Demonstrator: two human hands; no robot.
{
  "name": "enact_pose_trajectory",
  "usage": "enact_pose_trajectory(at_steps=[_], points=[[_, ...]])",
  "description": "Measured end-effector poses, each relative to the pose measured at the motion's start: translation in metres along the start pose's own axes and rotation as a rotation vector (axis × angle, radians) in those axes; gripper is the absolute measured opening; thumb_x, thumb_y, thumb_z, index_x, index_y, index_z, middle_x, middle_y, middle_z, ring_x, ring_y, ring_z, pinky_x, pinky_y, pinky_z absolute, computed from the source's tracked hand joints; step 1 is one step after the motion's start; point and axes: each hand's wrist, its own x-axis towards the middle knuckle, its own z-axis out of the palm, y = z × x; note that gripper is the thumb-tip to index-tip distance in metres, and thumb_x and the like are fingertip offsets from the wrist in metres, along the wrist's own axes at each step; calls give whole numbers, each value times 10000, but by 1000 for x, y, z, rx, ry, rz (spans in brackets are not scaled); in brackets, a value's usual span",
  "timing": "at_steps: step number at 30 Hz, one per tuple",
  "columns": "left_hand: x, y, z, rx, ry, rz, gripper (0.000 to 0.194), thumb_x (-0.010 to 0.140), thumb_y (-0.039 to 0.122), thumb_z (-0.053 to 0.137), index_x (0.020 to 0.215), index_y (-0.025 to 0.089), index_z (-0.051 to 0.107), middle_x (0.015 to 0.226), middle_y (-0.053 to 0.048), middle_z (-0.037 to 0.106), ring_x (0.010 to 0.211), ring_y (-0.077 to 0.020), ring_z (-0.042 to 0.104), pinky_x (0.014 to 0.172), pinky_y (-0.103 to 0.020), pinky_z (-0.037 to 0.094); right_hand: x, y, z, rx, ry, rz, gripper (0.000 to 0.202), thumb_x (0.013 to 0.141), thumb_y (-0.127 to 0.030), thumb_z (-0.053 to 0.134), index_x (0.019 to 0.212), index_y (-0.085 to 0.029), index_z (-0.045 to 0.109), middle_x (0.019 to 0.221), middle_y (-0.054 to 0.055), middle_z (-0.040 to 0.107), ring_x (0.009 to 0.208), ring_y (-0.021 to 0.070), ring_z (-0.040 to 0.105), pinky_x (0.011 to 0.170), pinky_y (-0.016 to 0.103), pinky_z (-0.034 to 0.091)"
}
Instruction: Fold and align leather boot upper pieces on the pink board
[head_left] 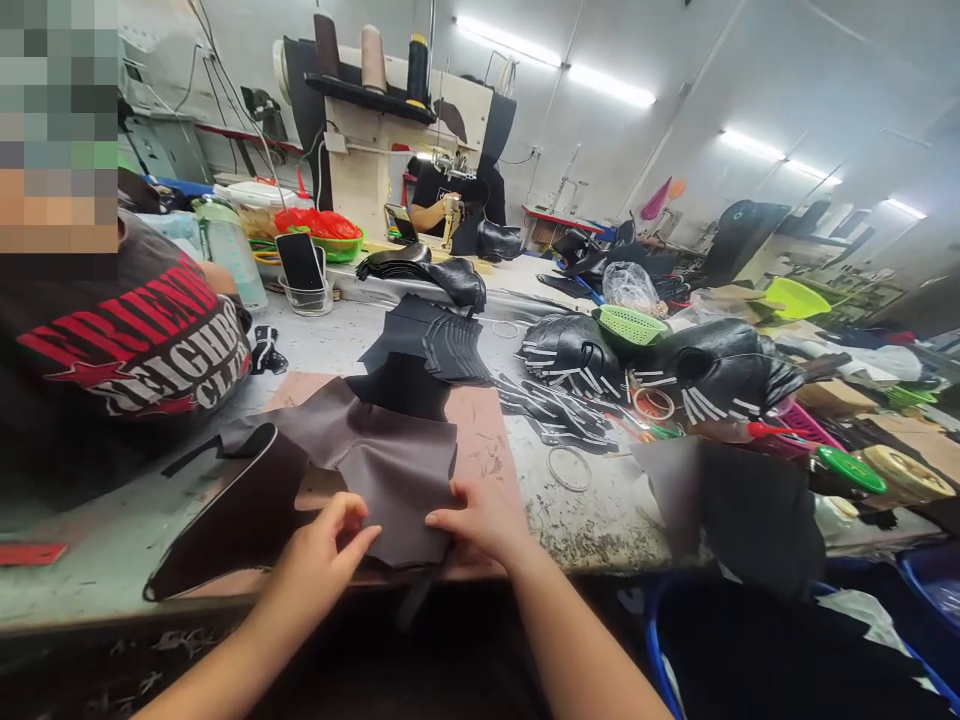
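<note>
Brown leather panel spreads over the pink board, its smooth face giving off a dull sheen and rising into soft folds. We keep our two hands apart at its near part: our right hand is clamped on its right edge, thumb on top, while our left hand has its thumb and index finger, loosely bent, at the left edge; we cannot tell whether they pinch it. Across the left side of the pink board we have a curved dark piece with a thin pale line along its rim. Toward the board's far edge we see black pieces, flat and fanned into curved ridges. Right of the board lie dark strips streaked with narrow white bands, and a thin ring on the scuffed, mottled tabletop. Farther off on that side is a glossy, rounded black bundle. Left of the board we have a co-worker's dark shirt with bold red and white lettering.
</note>
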Motion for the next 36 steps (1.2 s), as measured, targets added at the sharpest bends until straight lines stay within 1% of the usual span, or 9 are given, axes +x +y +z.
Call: enact_pose_trajectory(at_steps=[4,10,23,26,28,29,31,33,36], points=[[-2,3,-2,37,-143,51,243,712,445,488,679,232,601,669,24,650,649,-167,603,616,-245,435,0,1,-4,-269,79,-13,329,602,-256,722,519,-180,413,530,-63,435,582,107,432,496,210,267],[-6,7,-2,126,-118,94,263,736,404,441,687,223,625,724,-10,660,710,-187,599,656,-270,436,-1,4,-3,-326,94,-27,326,608,-264,730,528,-185,423,552,-61,467,591,110,439,508,211,275],[-5,0,0,324,-131,248,248,806,322,424,709,206,622,717,-24,628,710,-186,582,648,-281,439,-3,5,-1,-412,109,-75,356,634,-227,719,527,-191,381,557,-60,450,587,108,419,513,216,268],[-5,3,3,522,-89,429,283,815,209,381,761,199,658,743,-57,636,738,-222,591,655,-328,453,-3,5,0,-442,82,-124,332,641,-201,707,555,-192,386,611,-47,468,617,117,434,532,222,285],[-1,4,8,655,-42,671,387,792,99,339,989,196,658,977,-93,670,931,-255,607,774,-380,477,-3,5,0,-443,73,-186,271,648,-178,690,628,-199,420,669,-39,479,644,124,446,553,227,307],[1,4,11,689,-52,788,453,777,65,329,1104,191,617,1119,-100,641,1048,-259,580,855,-400,469,-3,6,-1,-437,66,-213,241,652,-162,673,677,-204,436,692,-38,482,652,127,453,561,229,320],[6,2,17,710,-175,914,532,754,44,336,1233,169,529,1297,-97,532,1199,-245,490,969,-402,431,-2,5,-5,-422,18,-238,242,639,-132,646,765,-213,456,702,-42,482,647,130,464,556,229,339],[8,-2,18,736,-332,886,617,698,20,348,1282,173,479,1345,-83,469,1229,-231,456,994,-389,428,3,3,-10,-402,-42,-244,246,626,-95,604,800,-215,478,685,-49,484,619,125,472,538,224,349],[3,-8,12,710,-435,808,823,570,23,390,1370,210,345,1423,-70,321,1283,-243,365,1018,-416,407,19,-5,-18,-293,-42,-283,239,661,-57,510,842,-208,545,721,-40,550,647,119,523,578,218,397]])
